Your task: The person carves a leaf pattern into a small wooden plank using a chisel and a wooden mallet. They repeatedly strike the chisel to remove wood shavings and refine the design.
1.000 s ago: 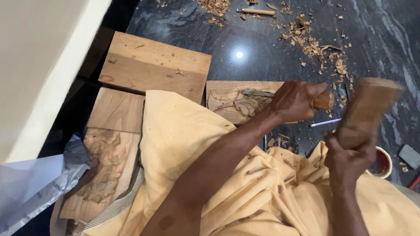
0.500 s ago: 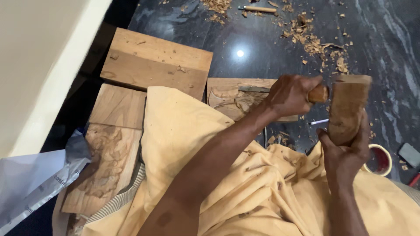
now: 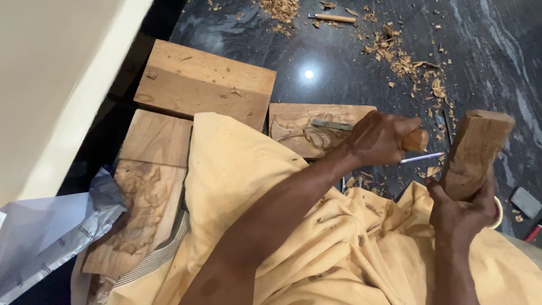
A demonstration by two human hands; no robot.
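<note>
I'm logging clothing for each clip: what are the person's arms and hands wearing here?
Both forearms are bare, with no sleeves visible, and the left hand and right hand wear no gloves. No rings or watch can be made out. Loose yellow cloth drapes the lap below them.

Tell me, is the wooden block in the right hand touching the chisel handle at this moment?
No, the wooden block in the right hand is apart from the chisel held by the left hand.
</note>
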